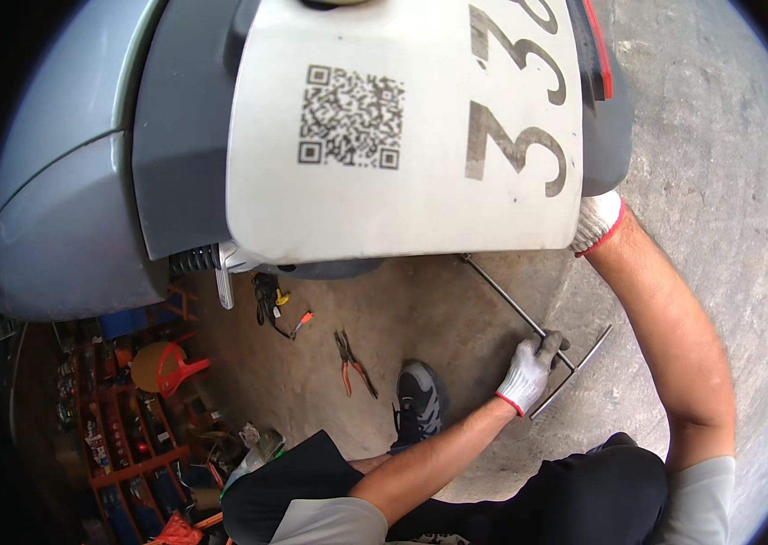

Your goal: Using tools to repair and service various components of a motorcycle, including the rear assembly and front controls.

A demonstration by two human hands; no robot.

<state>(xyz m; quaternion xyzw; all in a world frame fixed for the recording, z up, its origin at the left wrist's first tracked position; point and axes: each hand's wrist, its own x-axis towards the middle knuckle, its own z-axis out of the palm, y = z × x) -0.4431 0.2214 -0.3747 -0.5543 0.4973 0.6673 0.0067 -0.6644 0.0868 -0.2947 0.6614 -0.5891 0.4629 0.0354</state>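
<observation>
My left hand (pixel 529 374), in a white knit glove with grey fingers and a red cuff, is closed round a T-handle wrench (pixel 504 295) just below its crossbar. The wrench's long shaft slants up and away to the left. Its far end meets the lower edge of a white plate (pixel 357 218) with a square printed code and dark marks. This plate hangs on the rear of a grey two-wheeled vehicle (pixel 66 218). Behind the plate's right edge reaches my right hand (pixel 598 221), also gloved. Only its wrist part shows; the fingers are hidden.
On the concrete floor lie pliers (pixel 353 368) with orange handles and a black cable (pixel 266 300) with coloured connectors. My shoe (pixel 418 400) stands beside the pliers. An orange-framed rack (pixel 139 472) of small parts is at the lower left. A dark coil spring (pixel 195 261) shows under the vehicle.
</observation>
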